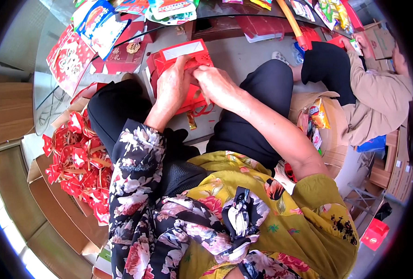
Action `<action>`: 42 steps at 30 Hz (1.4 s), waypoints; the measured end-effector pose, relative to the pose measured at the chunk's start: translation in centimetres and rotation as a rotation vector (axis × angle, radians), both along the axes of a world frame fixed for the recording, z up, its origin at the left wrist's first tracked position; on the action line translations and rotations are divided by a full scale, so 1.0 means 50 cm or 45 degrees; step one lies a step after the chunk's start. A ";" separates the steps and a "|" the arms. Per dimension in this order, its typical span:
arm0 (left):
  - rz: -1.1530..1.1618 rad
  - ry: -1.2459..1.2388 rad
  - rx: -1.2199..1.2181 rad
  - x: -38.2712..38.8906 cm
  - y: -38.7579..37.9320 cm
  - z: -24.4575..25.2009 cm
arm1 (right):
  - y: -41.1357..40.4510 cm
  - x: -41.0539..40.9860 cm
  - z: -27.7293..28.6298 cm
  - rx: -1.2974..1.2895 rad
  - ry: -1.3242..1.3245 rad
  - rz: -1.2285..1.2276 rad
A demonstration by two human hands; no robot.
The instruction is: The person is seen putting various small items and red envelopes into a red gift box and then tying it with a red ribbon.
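In front of my knees is a red paper gift box (193, 91) with a white panel along its top edge. My left hand (174, 83) grips the box's near left side, thumb up by the white panel. Beside it, my right hand (213, 82) has its fingertips pinched together at the box's upper middle, where a thin brownish strip hangs below them. The fingers hide what exactly is pinched. Red ribbon (203, 111) dangles from the box's lower side, near a small wrapped candy (191, 120) with gold on it.
A glass table (213, 13) bearing snack packets stands ahead. Cardboard boxes flank me: red tied pouches (84, 157) fill the left one, snacks lie in the right one (335, 139). A co-worker (377, 97) sits at the right. An orange pole (290, 17) leans on the table.
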State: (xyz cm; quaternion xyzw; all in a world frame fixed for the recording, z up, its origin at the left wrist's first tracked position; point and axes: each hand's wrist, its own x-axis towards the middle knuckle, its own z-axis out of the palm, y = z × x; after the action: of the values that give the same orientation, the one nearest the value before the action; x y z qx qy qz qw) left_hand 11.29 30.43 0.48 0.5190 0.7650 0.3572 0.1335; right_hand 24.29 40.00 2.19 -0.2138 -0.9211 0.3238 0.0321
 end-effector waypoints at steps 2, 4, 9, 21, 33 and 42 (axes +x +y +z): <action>-0.019 -0.001 0.009 0.001 -0.003 -0.002 | 0.007 -0.008 -0.030 0.152 -0.086 0.009; -0.021 0.034 0.034 0.004 -0.005 -0.015 | 0.010 -0.025 -0.032 0.337 -0.252 0.019; -0.029 0.039 0.117 0.002 -0.001 -0.006 | 0.027 -0.044 -0.049 0.496 -0.310 0.061; -0.044 0.044 0.049 0.005 0.002 -0.020 | 0.042 -0.045 -0.066 0.144 -0.349 -0.250; -0.063 -0.073 0.054 -0.001 0.001 -0.013 | 0.044 -0.037 -0.061 -0.037 -0.196 -0.047; -0.175 -0.118 0.076 0.009 0.006 -0.026 | 0.039 -0.045 -0.076 -0.906 0.016 -0.630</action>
State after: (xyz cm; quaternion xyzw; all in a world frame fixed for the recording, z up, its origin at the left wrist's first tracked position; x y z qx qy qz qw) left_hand 11.75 30.71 -0.81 0.5569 0.7095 0.3937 0.1775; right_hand 22.03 41.97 -1.60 -0.4240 -0.6727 0.6051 0.0385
